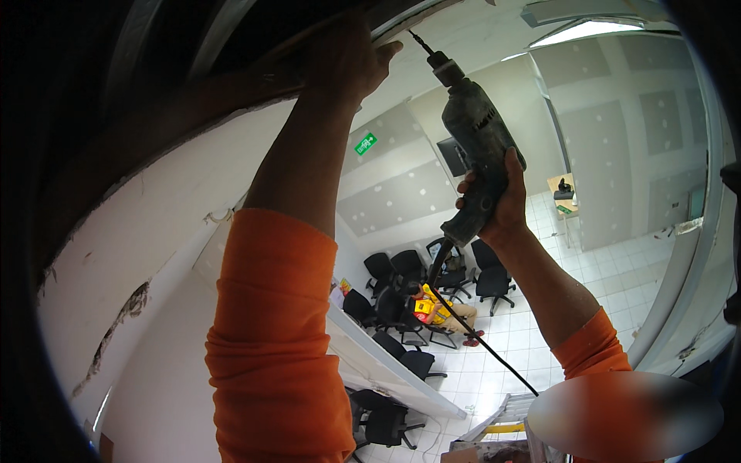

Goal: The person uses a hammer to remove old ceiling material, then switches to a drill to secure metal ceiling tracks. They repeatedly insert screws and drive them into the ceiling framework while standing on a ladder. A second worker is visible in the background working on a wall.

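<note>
My right hand (505,202) is wrapped round the handle of a dark, dusty power drill (477,127). The drill tilts upward, and its bit ends close below the pale ceiling edge; contact cannot be made out. A black cord (486,347) runs down from its grip. Raised high on the left, my left hand (351,62) closes over the edge of the ceiling board (405,21), thumb on the near side. Its other fingers are lost in the dark opening above. Both forearms have orange sleeves pushed up.
Far below, a person in a yellow vest (434,306) sits among several black office chairs (492,274). A stepladder (505,420) stands beneath me. A low partition (394,370) crosses the room. A green exit sign (366,143) and a dark screen (453,156) are on the far wall.
</note>
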Available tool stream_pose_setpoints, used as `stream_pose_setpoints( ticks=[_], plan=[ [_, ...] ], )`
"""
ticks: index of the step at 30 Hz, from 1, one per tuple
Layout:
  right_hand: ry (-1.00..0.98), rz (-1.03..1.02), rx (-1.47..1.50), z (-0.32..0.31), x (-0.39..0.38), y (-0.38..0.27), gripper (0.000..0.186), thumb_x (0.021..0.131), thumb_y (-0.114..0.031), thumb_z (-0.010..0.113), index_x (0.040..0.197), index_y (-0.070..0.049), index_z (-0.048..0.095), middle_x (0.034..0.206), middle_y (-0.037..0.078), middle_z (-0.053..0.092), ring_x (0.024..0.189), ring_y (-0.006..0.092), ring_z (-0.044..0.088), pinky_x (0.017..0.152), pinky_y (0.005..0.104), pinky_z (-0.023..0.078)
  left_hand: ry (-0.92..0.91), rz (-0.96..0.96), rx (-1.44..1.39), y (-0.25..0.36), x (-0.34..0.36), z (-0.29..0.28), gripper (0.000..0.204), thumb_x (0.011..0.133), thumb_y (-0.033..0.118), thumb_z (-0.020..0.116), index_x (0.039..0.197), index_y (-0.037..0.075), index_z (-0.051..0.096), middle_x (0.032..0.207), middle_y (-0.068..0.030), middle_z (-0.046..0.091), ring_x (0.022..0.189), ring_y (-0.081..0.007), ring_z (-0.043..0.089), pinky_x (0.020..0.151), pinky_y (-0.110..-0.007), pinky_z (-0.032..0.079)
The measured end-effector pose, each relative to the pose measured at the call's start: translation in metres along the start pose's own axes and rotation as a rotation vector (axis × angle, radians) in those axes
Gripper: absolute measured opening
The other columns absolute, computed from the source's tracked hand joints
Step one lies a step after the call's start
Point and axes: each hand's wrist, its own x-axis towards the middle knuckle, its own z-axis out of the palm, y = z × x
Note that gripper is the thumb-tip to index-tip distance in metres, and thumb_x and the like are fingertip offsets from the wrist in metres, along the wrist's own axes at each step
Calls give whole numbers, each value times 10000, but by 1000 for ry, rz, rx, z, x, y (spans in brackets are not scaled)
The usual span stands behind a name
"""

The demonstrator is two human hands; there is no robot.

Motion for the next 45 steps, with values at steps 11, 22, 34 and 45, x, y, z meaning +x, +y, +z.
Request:
stream_pose_setpoints(
  ticks=[11, 22, 34, 45],
  plan=[
    [9, 33, 22, 2, -2, 1, 630, 895, -678, 561, 1069, -74, 607, 754, 53, 619, 708, 212, 659, 587, 386, 541, -65, -31, 53, 5, 3, -9, 894, 875, 502, 697, 1449, -81, 336, 1399, -340, 471, 1305, -444, 489, 1117, -456, 388],
    [8, 23, -5, 3, -2, 1, 641, 890, -694, 560, 1108, -92, 600, 751, 48, 623, 709, 201, 671, 578, 375, 546, 11, 24, 73, -5, 0, 7, 894, 889, 529, 661, 1460, -76, 333, 1421, -337, 453, 1310, -445, 484, 1117, -457, 385],
    [25, 22, -9, 7, -3, 1, 635, 887, -694, 567, 1111, -101, 609, 766, 55, 635, 715, 208, 675, 577, 382, 545, -120, -57, 66, 0, 2, -5, 868, 898, 534, 652, 1454, -63, 356, 1404, -313, 488, 1304, -413, 504, 1119, -434, 393],
    [28, 12, -48, 14, -5, -3, 624, 899, -683, 558, 1132, -106, 600, 804, 63, 639, 758, 216, 672, 609, 393, 533, -144, -30, 8, -8, 3, -3, 712, 885, 542, 685, 1301, -15, 534, 1128, -253, 673, 1033, -362, 693, 861, -424, 578]
  ],
)
